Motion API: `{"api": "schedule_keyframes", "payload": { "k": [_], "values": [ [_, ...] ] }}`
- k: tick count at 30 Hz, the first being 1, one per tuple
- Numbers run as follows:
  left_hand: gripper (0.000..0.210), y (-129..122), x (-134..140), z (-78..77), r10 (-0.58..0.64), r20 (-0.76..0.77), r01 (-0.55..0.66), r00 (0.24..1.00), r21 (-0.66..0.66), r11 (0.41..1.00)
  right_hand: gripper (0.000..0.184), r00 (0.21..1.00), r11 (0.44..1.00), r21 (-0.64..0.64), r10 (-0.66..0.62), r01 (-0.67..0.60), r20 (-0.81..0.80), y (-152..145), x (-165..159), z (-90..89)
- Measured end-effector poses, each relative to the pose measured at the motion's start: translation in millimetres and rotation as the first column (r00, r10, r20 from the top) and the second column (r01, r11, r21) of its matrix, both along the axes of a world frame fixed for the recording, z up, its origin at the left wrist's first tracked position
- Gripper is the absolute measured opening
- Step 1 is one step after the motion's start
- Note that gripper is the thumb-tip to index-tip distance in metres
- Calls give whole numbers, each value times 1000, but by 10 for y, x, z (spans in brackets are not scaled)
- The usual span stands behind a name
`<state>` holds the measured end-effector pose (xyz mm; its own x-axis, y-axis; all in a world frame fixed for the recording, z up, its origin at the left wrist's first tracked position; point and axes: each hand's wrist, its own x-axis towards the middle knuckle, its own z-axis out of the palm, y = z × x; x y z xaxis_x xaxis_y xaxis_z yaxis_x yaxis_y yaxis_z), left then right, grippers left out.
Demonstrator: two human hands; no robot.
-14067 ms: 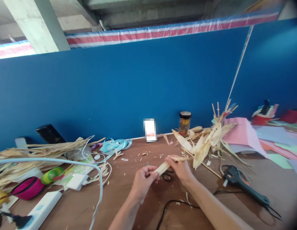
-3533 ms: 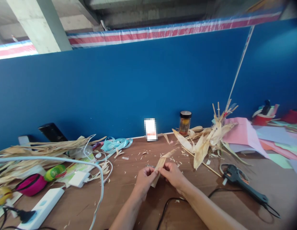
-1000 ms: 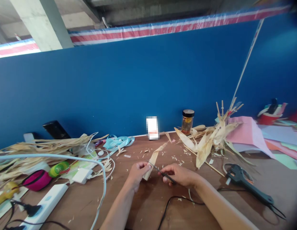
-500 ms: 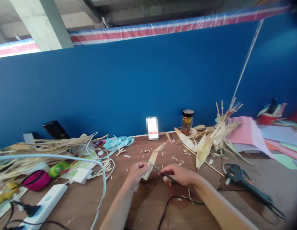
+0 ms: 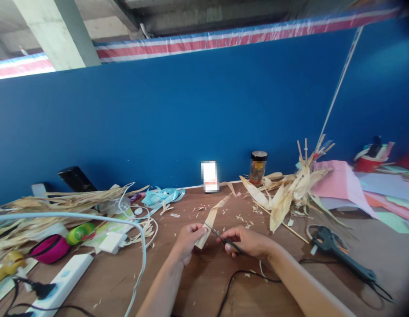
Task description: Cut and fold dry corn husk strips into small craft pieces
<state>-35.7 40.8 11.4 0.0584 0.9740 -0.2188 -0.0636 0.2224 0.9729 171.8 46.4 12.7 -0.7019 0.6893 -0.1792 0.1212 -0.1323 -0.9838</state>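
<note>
Between the fingers of my left hand [image 5: 191, 240] is the edge of a pale strip of dried corn husk [image 5: 211, 219], which slants up and away over the table. My right hand [image 5: 246, 242] is closed around the dark handles of a pair of scissors [image 5: 231, 245]. Their thin blades point left and reach the husk strip close to my left fingertips. Whether the blades are parted is too small to tell. Small husk scraps [image 5: 246, 220] lie scattered beyond my right hand.
Right of my hands lie a bundle of corn husks [image 5: 279, 207] and a black glue gun [image 5: 345, 257]. A lidded jar [image 5: 258, 169] stands at the back. On the left are a power strip [image 5: 64, 281], a white cable [image 5: 143, 259], a pink pouch [image 5: 50, 248] and blue ribbon [image 5: 163, 195].
</note>
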Motion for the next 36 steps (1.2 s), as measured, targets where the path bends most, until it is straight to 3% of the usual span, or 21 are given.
{"api": "schedule_keyframes", "payload": {
  "k": [36],
  "values": [
    [25,-14,6,34,2,58,1,998,-52,999,38,994,997,68,-52,45,101,-10,-3,71]
  ]
}}
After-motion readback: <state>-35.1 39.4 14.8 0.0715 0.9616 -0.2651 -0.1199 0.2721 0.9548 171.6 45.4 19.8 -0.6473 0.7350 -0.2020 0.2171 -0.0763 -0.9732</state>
